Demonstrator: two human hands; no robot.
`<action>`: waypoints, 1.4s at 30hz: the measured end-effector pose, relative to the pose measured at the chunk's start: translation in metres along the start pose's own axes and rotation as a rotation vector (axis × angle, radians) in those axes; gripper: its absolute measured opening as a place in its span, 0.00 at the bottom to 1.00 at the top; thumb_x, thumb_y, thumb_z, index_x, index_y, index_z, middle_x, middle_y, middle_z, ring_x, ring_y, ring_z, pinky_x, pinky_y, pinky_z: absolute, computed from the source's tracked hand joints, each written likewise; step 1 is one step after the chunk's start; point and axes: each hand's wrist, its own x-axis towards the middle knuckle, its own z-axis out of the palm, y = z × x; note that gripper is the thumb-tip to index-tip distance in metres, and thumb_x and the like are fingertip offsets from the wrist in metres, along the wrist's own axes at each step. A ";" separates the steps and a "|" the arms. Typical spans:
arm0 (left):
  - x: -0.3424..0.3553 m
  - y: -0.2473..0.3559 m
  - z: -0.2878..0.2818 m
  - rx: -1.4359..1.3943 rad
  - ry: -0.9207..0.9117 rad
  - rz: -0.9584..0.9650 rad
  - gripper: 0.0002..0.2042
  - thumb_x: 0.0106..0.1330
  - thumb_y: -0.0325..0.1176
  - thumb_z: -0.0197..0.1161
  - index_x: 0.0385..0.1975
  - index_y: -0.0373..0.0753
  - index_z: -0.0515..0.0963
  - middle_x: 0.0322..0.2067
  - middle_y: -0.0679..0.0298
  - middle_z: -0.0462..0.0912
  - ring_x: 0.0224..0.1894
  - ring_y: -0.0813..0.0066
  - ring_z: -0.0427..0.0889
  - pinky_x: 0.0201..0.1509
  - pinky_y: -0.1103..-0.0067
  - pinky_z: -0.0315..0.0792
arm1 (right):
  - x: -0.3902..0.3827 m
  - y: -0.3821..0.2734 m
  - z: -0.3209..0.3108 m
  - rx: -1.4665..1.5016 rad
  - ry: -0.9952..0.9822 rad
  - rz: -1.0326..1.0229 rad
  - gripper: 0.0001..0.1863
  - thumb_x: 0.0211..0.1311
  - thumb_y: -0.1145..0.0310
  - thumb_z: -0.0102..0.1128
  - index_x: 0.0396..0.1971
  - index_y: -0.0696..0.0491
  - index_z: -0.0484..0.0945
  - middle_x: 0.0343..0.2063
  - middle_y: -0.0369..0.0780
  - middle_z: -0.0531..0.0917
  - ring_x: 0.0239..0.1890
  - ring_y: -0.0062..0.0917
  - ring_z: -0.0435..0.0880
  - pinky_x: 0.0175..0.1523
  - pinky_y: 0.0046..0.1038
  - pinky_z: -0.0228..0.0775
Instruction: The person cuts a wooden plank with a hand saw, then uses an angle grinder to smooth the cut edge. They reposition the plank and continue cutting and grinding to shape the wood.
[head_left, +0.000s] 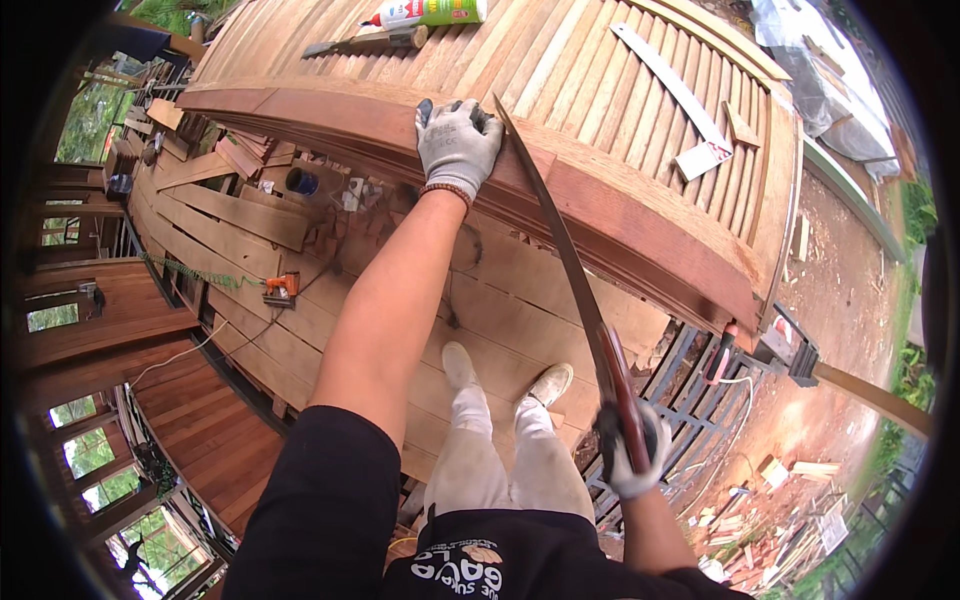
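Observation:
My right hand, in a grey and black work glove, is wrapped round the brown handle of a handsaw. The long dark blade runs up and away to the left, its far end lying over the near edge of a louvred wooden panel. Just left of the blade tip, my left hand, gloved alike, grips a reddish-brown board along that edge. Its fingers are bent over the top, and the thumb side is close to the saw. How far the teeth sit in the wood cannot be seen.
On the panel lie a chisel, a glue bottle, a metal square and a small wood wedge. A red-handled tool is at the right corner. An orange nail gun rests on the plank floor.

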 end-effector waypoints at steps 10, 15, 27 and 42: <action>0.004 0.001 -0.002 0.000 -0.027 -0.001 0.14 0.64 0.45 0.59 0.30 0.41 0.83 0.38 0.57 0.87 0.51 0.56 0.81 0.74 0.61 0.58 | -0.020 -0.036 -0.006 -0.062 0.062 0.069 0.08 0.62 0.65 0.63 0.31 0.54 0.84 0.19 0.41 0.81 0.24 0.26 0.85 0.32 0.26 0.75; -0.001 0.000 0.000 0.020 0.009 0.012 0.15 0.64 0.46 0.58 0.29 0.41 0.83 0.37 0.57 0.87 0.51 0.58 0.81 0.75 0.61 0.56 | 0.081 -0.042 0.030 0.112 -0.016 -0.051 0.06 0.66 0.72 0.62 0.38 0.59 0.80 0.24 0.35 0.81 0.25 0.16 0.77 0.30 0.22 0.70; 0.003 0.003 -0.006 0.036 -0.054 0.006 0.13 0.63 0.46 0.61 0.29 0.43 0.83 0.38 0.58 0.87 0.50 0.58 0.81 0.74 0.62 0.56 | 0.063 -0.030 0.022 -0.002 0.019 -0.049 0.07 0.56 0.70 0.66 0.35 0.52 0.83 0.24 0.45 0.83 0.27 0.43 0.86 0.33 0.33 0.77; -0.002 -0.003 -0.005 -0.005 -0.020 -0.020 0.13 0.63 0.46 0.61 0.29 0.44 0.83 0.37 0.58 0.87 0.50 0.58 0.82 0.73 0.62 0.57 | -0.012 -0.018 -0.011 -0.157 -0.006 -0.003 0.08 0.59 0.61 0.62 0.31 0.49 0.84 0.21 0.44 0.81 0.24 0.42 0.84 0.31 0.37 0.75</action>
